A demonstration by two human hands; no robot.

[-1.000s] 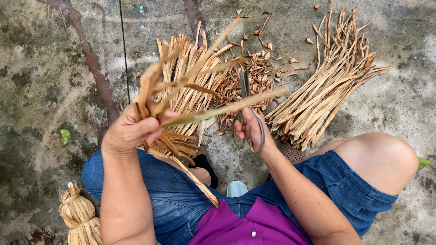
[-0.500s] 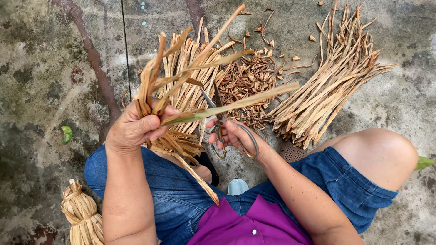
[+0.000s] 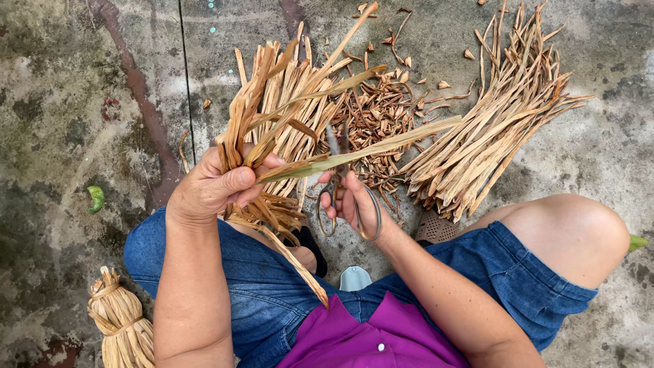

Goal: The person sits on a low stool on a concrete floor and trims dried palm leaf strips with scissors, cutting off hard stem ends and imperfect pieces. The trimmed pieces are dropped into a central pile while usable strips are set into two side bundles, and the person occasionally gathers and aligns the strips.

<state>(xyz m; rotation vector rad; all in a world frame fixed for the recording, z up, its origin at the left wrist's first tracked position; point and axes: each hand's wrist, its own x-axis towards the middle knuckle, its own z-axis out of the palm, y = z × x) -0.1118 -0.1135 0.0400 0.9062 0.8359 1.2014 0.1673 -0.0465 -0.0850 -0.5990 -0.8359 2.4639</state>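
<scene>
Seen from the head camera, a person in blue denim shorts and a purple shirt sits over a stained concrete floor point(image 3: 61, 102). The left hand point(image 3: 211, 187) is closed tight around a bunch of dried leaf strips point(image 3: 255, 102), which fan up and away from the fist, with one long greenish strip point(image 3: 381, 144) slanting out to the right. Just right of it, the right hand point(image 3: 354, 204) has its fingers through the loops of metal scissors point(image 3: 340, 180), the blades pointing away and meeting that strip. Beyond the hands lie a heap of short brown cuttings point(image 3: 381, 112) and, at far right, a loose pile of cut strips point(image 3: 497, 129). A tied straw bundle point(image 3: 122, 324) rests at near left, beside the knee.
</scene>
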